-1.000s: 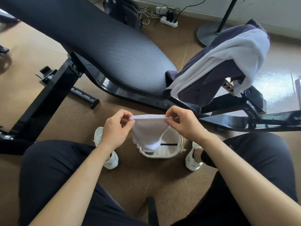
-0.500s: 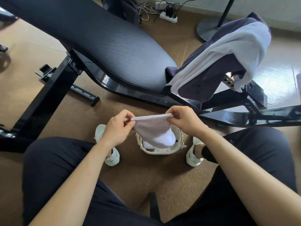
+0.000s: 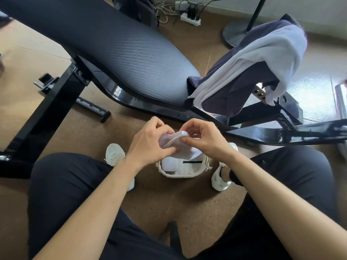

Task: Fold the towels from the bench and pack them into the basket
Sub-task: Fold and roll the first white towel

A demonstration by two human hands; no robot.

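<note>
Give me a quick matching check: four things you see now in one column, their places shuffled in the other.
1 small white towel
2 basket
3 dark towel
4 power strip

A on the floor behind the bench
B draped on the bench under a white towel
C pinched by left hand and right hand
D between left shoe and right shoe

Pairs: 1-C, 2-D, 3-B, 4-A

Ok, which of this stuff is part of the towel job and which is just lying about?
Job: small white towel pinched by left hand and right hand; basket below it; large white towel and dark towel draped over the bench end.
Lying about: power strip, round stand base, black bag.
</note>
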